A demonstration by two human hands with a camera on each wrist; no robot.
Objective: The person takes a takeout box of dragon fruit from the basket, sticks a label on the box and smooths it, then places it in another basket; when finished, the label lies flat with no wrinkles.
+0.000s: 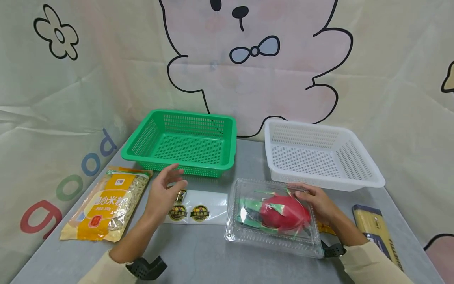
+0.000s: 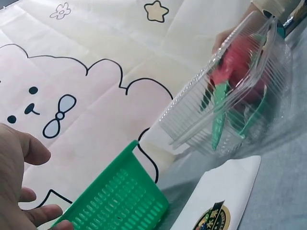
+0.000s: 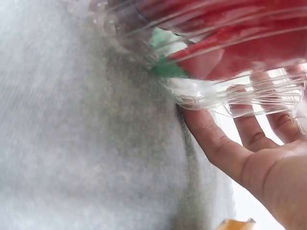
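Note:
My right hand (image 1: 320, 203) grips a clear plastic box (image 1: 235, 230) by its right side. Inside the box lies a red dragon fruit (image 1: 283, 213) with green leaf tips, seen through the lid. In the right wrist view, the thumb and fingers of the right hand (image 3: 268, 167) press against the ribbed plastic wall. The box is tilted, its left end over the edge of a white label sheet (image 1: 213, 197) with round black-and-gold stickers. Above that sheet's left end hovers my left hand (image 1: 161, 197), fingers relaxed and holding nothing, near the green basket (image 1: 227, 157).
At the back right stands a white basket (image 1: 319, 181). A bag of rice noodles (image 1: 106, 205) lies on the left, and a yellow-and-blue packet (image 1: 376, 228) at the right edge. Something orange-yellow (image 1: 327, 228) peeks out under the right wrist. A printed cloth hangs behind the grey table (image 1: 198, 252).

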